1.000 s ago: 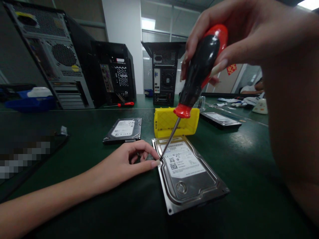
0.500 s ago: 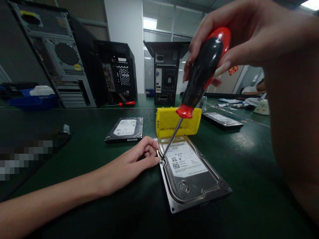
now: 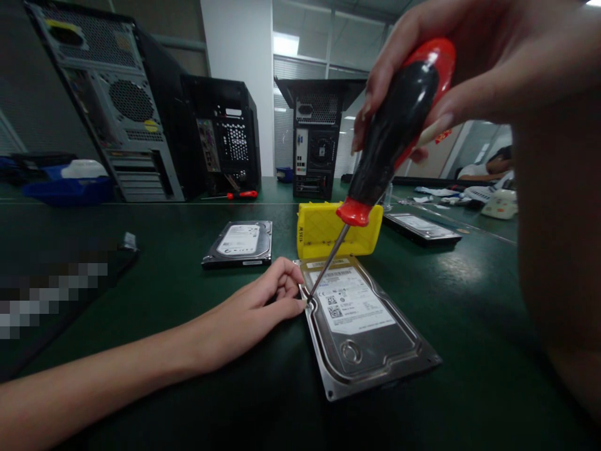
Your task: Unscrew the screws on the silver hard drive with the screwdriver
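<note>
On the green table (image 3: 474,300) lies the hard drive (image 3: 361,326); your right hand (image 3: 488,69) leans further right above it.
Your left hand (image 3: 253,319) is half-curled, gripping nothing visible, thumb (image 3: 286,307) at the drive's left edge; your right closes round the screwdriver (image 3: 394,128), its tip (image 3: 310,295) keeping its place by that thumb, so contact looks steady.

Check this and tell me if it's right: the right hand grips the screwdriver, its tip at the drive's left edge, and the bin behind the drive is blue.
Wrong on the colour: the bin behind the drive is yellow, not blue, as the head view shows. The rest is right: the right hand grips the screwdriver, its tip at the drive's left edge.
</note>
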A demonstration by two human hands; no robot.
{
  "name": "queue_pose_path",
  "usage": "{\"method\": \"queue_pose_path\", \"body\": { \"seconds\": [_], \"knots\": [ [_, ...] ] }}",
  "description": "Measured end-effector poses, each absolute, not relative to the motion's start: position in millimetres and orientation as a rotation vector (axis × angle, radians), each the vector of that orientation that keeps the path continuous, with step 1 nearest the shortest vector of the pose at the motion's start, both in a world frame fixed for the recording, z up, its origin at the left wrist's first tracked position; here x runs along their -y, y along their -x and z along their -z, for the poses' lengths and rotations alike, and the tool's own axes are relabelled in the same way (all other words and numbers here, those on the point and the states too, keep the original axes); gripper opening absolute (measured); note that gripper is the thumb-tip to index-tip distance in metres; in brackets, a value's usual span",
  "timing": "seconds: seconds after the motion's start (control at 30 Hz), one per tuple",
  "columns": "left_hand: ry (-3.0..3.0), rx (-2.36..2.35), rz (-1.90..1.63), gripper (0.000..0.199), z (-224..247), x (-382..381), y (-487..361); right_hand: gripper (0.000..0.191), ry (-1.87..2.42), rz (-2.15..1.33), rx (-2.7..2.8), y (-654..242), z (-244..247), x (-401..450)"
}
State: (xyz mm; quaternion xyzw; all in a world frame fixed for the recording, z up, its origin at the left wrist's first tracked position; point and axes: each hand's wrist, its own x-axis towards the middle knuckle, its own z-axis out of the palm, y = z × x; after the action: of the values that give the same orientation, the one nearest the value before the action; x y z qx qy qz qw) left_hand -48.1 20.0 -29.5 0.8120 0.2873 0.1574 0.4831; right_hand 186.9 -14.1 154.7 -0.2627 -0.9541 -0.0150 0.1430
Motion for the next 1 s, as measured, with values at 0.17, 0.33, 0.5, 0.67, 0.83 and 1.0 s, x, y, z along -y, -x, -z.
{"method": "queue_pose_path", "body": {
  "seconds": [0.17, 0.33, 0.5, 0.67, 0.83, 1.0],
  "knots": [
    [-1.967, -0.703, -0.392, 0.019, 30.3, -20.2, 46.9, 0.037, 0.741, 0.095, 2.767, -186.9, -154.5, 16.1],
    [-1.973, -0.712, -0.380, 0.019, 30.2, -19.3, 46.5, 0.038, 0.742, 0.089, 2.794, -189.5, -155.4, 14.4],
    [-1.963, -0.701, -0.384, 0.019, 30.5, -18.7, 47.9, 0.038, 0.770, 0.110, 2.772, -188.3, -154.5, 16.2],
    [-1.961, -0.703, -0.389, 0.020, 31.5, -19.6, 48.5, 0.038, 0.789, 0.152, 2.714, -191.2, -153.5, 19.2],
    [-1.969, -0.713, -0.396, 0.022, 32.2, -20.2, 48.2, 0.048, 0.755, 0.268, 2.702, -195.6, -154.0, 18.5],
    [-1.957, -0.702, -0.405, 0.023, 33.2, -20.6, 47.9, 0.052, 0.714, 0.220, 2.684, -192.2, -152.4, 16.2]
  ]
}}
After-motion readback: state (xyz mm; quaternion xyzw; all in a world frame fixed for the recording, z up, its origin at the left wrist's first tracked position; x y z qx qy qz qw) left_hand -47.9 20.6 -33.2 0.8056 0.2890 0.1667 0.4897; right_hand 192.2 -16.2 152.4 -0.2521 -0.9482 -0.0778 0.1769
